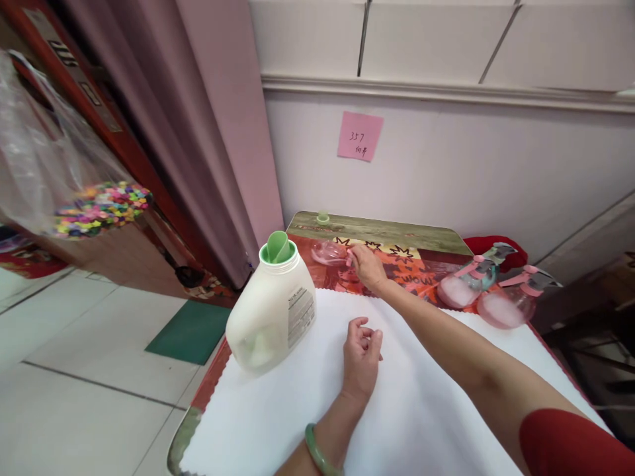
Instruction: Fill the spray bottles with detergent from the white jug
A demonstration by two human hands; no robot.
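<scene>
A clear pink bottle (327, 252) lies on its side at the far part of the table. My right hand (368, 266) is closed at its pink neck end, with the arm stretched forward. Over the white mat, my left hand (362, 357) rests with loosely curled fingers and nothing in it; a green bangle (317, 449) circles that wrist. To its left stands a big cream detergent jug (272, 311), with a green cap or spout (278, 248) in its mouth. A small green ring-shaped cap (323, 218) sits at the table's back edge.
Several pump bottles stand at the right, among them a pink one with foam (459, 287) and another (508, 307). A red object (499, 251) is behind them. The wall carries a pink note (360, 137). A bag of colourful pieces (102, 208) hangs at the left.
</scene>
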